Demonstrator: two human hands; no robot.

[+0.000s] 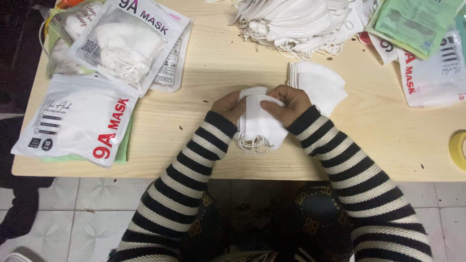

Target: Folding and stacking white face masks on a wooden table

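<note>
Both hands closed on a small stack of white masks at the near-centre of the surface.

Left hand and right hand grip the held stack from either side, fingers curled shut, ear loops hanging near. One small folded stack lies just right of it; one large loose heap sits far, unpacked. Filled packets: at least three at left, one at far right. One tape roll at the right edge.

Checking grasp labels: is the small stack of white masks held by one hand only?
No, both the left hand and the right hand grip the small stack of white masks above the wooden table.
</note>
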